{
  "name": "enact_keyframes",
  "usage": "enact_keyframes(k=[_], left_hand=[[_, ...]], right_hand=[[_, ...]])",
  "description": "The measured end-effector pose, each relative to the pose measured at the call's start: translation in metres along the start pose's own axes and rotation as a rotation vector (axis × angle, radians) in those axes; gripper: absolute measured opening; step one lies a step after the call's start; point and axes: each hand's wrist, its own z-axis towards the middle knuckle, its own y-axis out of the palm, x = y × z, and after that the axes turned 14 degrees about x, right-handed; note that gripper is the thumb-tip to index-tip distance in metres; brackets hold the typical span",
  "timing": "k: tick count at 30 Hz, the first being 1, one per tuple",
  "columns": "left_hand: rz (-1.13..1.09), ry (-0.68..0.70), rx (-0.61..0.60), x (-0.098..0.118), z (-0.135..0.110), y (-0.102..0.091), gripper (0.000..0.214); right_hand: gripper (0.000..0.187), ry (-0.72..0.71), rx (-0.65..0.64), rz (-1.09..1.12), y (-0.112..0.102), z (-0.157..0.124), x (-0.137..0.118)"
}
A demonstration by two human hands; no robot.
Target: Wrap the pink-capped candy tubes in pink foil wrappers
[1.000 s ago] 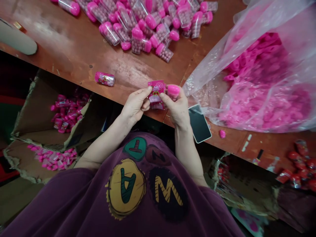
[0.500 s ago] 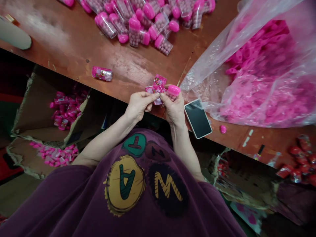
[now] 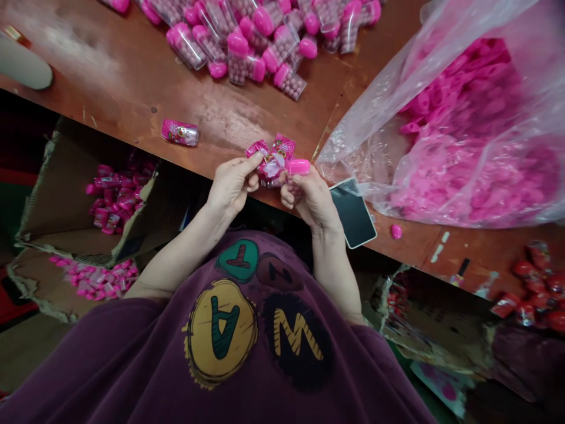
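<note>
At the table's front edge my left hand [image 3: 233, 181] pinches a small pink printed wrapper [image 3: 256, 147] between thumb and fingers. My right hand [image 3: 314, 197] is closed round a small candy jar, its pink cap [image 3: 298, 167] showing; the rest of the jar is mostly hidden by the fingers. Between and just behind my hands lie more printed wrappers [image 3: 283, 145]. To the left on the table rests a jar with a printed wrapper [image 3: 180, 132] round it. Farther back is a pile of clear jars [image 3: 289, 80] with pink caps and pale pink balls inside.
On the right, a clear plastic bag [image 3: 481, 176] holds many pink plastic pieces. A phone [image 3: 353, 212] lies partly under its edge, near a loose pink piece [image 3: 396, 231]. Below left, a cardboard box [image 3: 57, 194] contains wrapped jars. Red wrapped items [image 3: 536, 285] are at far right.
My hands have moved apart: the left went left with a wrapper, and the right turned the jar so its cap sits lower and more level.
</note>
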Motion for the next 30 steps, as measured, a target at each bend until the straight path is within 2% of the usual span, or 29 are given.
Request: enact_keyframes(k=[4, 11, 15, 17, 20, 25, 30], left_hand=[[-0.050, -0.016, 0.063, 0.000, 0.003, 0.002, 0.051], [-0.073, -0.049, 0.082, -0.002, -0.003, 0.007, 0.052], [-0.079, -0.064, 0.083, -0.002, -0.004, 0.007, 0.052], [-0.093, -0.068, 0.059, -0.004, -0.004, 0.006, 0.051], [-0.110, -0.065, 0.016, -0.007, -0.003, 0.004, 0.050], [-0.110, -0.039, 0.024, -0.012, -0.003, 0.003, 0.052], [-0.068, -0.024, 0.070, -0.012, -0.007, 0.006, 0.054]], right_hand=[[0.047, 0.046, 0.024, 0.084, -0.001, -0.010, 0.004], [0.049, -0.056, 0.145, 0.080, 0.008, -0.022, 0.012], [0.055, -0.006, 0.083, 0.100, 0.005, -0.021, 0.010], [0.052, -0.004, 0.054, 0.117, 0.001, -0.020, 0.009], [0.040, -0.096, 0.079, 0.065, -0.002, -0.020, 0.015], [0.057, -0.325, 0.242, -0.109, 0.006, -0.023, 0.040], [0.059, -0.427, 0.311, -0.246, 0.015, -0.025, 0.053]])
